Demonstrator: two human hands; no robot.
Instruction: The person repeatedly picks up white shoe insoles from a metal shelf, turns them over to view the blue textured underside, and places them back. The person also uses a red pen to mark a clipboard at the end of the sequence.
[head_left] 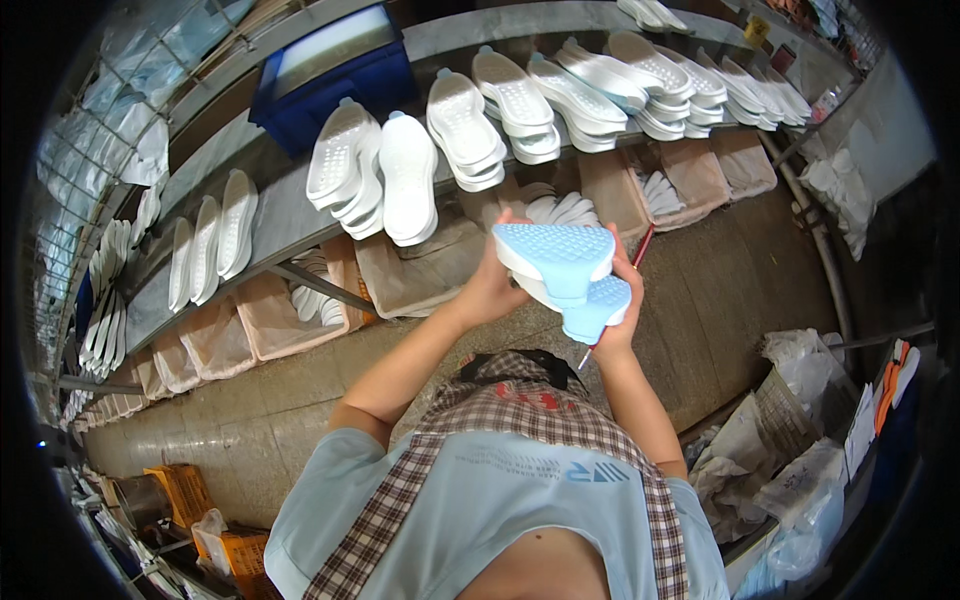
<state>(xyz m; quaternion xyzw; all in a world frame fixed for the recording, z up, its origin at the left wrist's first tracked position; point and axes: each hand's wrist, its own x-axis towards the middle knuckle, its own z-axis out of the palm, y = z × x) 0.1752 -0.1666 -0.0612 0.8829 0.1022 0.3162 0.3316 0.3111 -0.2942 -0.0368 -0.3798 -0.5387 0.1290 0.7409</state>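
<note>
Head cam: L hand [492,283] & R hand [622,310] have fingers closed round edges of 2 stacked blue-and-white soles [555,262], held just past the checked apron [480,410]; some fingertips hidden, thin red stick [645,245] by R hand part-covered. Beyond, lined bins [270,335] sit under bench [280,200], partly blocked by held soles; stacked white soles [465,125] on top, w/ blue crate [345,85] behind, wire mesh [85,135] cut off at L rim.

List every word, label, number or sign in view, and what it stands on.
I don't copy printed wording; this is where it shows.
Light blue shirt: dark logo and small lettering across the chest.
Checked apron: red print on the front, creased and unreadable.
Orange-yellow boxes: dark marks, too small to read.
Held soles: no lettering I can make out.
</note>
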